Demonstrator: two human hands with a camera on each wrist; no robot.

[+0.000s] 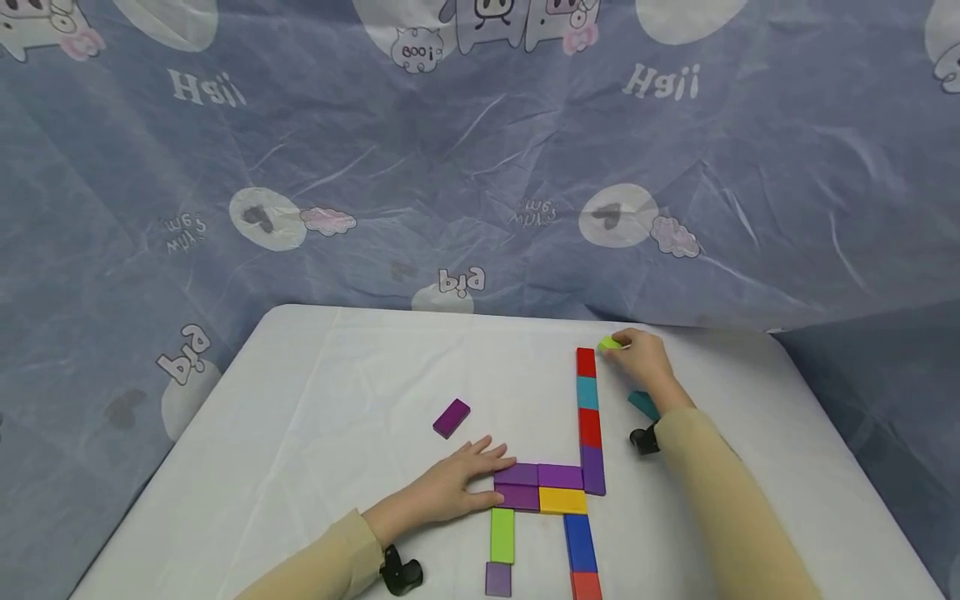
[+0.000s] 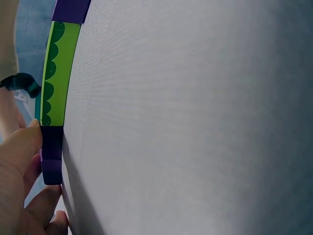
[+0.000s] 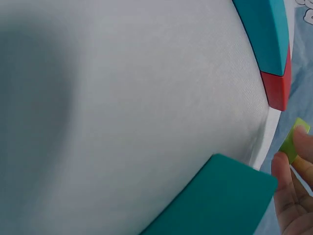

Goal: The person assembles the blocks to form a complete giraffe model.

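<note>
My right hand (image 1: 647,360) pinches a lime-green block (image 1: 607,343) between thumb and fingers, just right of the far end of a row of blocks. That row's far end is a red block (image 1: 586,362), followed nearer by a teal block (image 1: 587,392). My left hand (image 1: 442,486) has its fingers spread and touches the left end of two stacked-side purple blocks (image 1: 517,497). From the left wrist, thumb and fingertips lie beside purple block ends (image 2: 52,156), and a green block (image 2: 61,73) with scalloped markings adjoins them.
A loose purple block (image 1: 452,418) lies beyond my left hand. A dark teal block (image 1: 643,405) lies beneath my right wrist. The row includes a yellow block (image 1: 562,501) and a blue block (image 1: 580,542). A patterned blue cloth (image 1: 480,167) hangs behind the white table (image 1: 360,367).
</note>
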